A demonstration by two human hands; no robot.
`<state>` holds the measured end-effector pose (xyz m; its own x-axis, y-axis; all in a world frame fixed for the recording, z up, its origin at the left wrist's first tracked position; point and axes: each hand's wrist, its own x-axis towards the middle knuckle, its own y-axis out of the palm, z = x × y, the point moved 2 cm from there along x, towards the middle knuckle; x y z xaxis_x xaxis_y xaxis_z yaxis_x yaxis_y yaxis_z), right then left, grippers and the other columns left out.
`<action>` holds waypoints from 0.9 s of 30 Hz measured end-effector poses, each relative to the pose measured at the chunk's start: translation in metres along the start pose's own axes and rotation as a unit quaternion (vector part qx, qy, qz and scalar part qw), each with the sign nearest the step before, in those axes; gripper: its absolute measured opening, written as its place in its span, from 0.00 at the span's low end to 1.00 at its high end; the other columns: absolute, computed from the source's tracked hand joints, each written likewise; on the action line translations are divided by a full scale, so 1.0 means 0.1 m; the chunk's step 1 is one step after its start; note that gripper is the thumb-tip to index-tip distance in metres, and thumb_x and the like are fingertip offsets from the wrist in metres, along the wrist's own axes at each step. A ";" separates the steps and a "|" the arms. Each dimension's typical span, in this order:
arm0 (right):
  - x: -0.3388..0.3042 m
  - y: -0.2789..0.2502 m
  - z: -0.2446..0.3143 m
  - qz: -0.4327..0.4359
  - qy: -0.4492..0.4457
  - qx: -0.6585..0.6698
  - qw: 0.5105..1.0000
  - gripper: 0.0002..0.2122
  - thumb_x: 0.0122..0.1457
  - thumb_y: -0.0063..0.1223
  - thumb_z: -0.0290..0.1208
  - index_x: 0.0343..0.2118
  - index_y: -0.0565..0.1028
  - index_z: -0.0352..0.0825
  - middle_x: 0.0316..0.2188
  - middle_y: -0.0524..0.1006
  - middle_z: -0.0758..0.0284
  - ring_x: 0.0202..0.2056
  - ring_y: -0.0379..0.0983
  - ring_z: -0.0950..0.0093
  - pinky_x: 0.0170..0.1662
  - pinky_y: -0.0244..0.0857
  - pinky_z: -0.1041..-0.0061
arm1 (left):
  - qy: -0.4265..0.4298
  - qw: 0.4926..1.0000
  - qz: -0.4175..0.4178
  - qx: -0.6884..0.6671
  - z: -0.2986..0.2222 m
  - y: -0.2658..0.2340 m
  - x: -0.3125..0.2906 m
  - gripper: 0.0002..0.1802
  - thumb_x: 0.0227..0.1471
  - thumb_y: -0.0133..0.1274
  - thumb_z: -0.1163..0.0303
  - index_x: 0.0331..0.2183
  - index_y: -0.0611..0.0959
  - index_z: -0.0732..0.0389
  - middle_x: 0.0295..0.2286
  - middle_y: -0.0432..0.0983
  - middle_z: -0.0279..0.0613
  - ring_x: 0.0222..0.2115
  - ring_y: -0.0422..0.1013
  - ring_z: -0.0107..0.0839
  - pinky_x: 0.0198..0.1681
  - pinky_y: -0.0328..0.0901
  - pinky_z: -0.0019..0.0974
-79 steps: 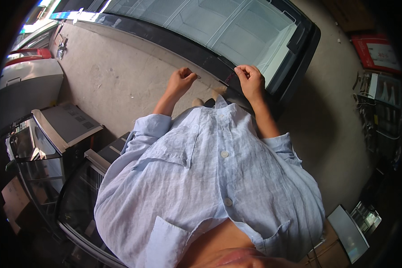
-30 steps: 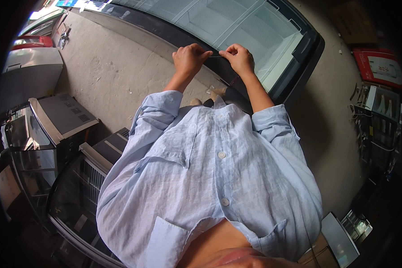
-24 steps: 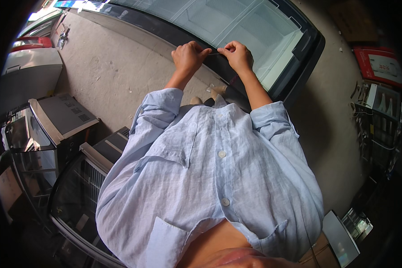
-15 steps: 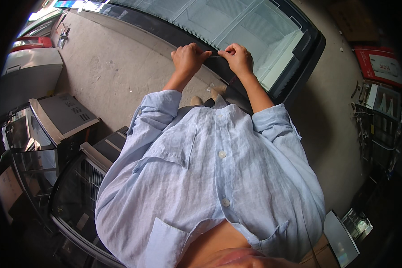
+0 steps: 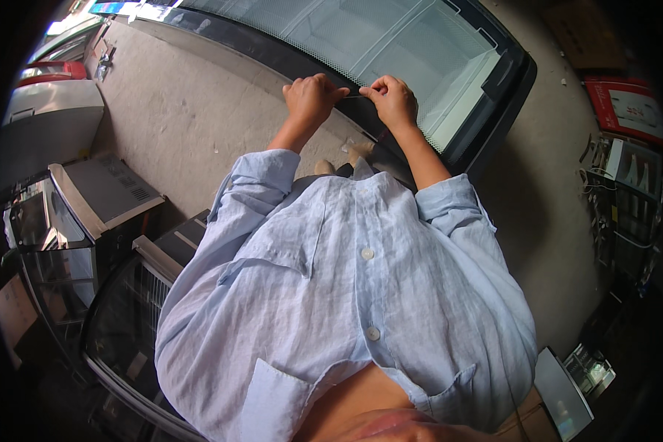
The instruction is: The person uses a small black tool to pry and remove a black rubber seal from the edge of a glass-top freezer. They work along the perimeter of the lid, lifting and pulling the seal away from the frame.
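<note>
Head view: two hands share one strand (image 5: 354, 96), which spans the small gap between their fingertips. The left hand (image 5: 311, 101) has thumb and forefinger pinched together on one end; the right hand (image 5: 393, 102) has its fingertips clamped on the other. The strand is very thin, pale, short between the grips and nearly straight; its material is too fine to tell. Just beyond the fingers lies one cabinet (image 5: 261, 51), dark-rimmed and glass-topped. Below the fingers show two tan shoes (image 5: 325, 167) and one pale blue shirt (image 5: 302, 309); well right of them, one red box (image 5: 604, 98).
</note>
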<state>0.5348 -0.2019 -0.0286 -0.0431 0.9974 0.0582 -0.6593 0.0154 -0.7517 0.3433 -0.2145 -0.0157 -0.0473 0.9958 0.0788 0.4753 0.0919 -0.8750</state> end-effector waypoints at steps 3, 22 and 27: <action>-0.01 -0.02 0.01 0.008 0.018 0.000 1.000 0.15 0.46 0.67 0.45 0.25 0.76 0.39 0.23 0.76 0.70 0.31 0.74 0.68 0.34 0.68 0.66 | 0.009 1.000 -0.003 0.002 0.01 0.00 -0.02 0.22 0.42 0.63 0.44 0.23 0.84 0.54 0.19 0.79 0.35 0.26 0.76 0.37 0.34 0.61 0.44; -0.08 0.02 0.13 0.011 -0.009 0.002 1.000 0.14 0.46 0.68 0.45 0.24 0.76 0.40 0.23 0.76 0.70 0.30 0.74 0.69 0.34 0.68 0.67 | -0.020 1.000 0.013 0.004 0.09 -0.05 -0.13 0.22 0.41 0.64 0.44 0.24 0.84 0.54 0.21 0.80 0.35 0.29 0.76 0.39 0.36 0.60 0.46; 0.01 0.03 0.17 -0.004 -0.021 -0.002 1.000 0.14 0.46 0.68 0.44 0.24 0.76 0.39 0.23 0.76 0.70 0.30 0.74 0.69 0.34 0.68 0.67 | -0.024 1.000 0.016 -0.004 0.11 -0.07 -0.08 0.23 0.41 0.63 0.43 0.24 0.84 0.54 0.21 0.80 0.35 0.28 0.76 0.38 0.37 0.59 0.44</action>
<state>0.5203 -0.2023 -0.0193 -0.0694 0.9935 0.0905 -0.6571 0.0227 -0.7535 0.3303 -0.2228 -0.0154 -0.0747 0.9968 0.0273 0.4850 0.0602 -0.8724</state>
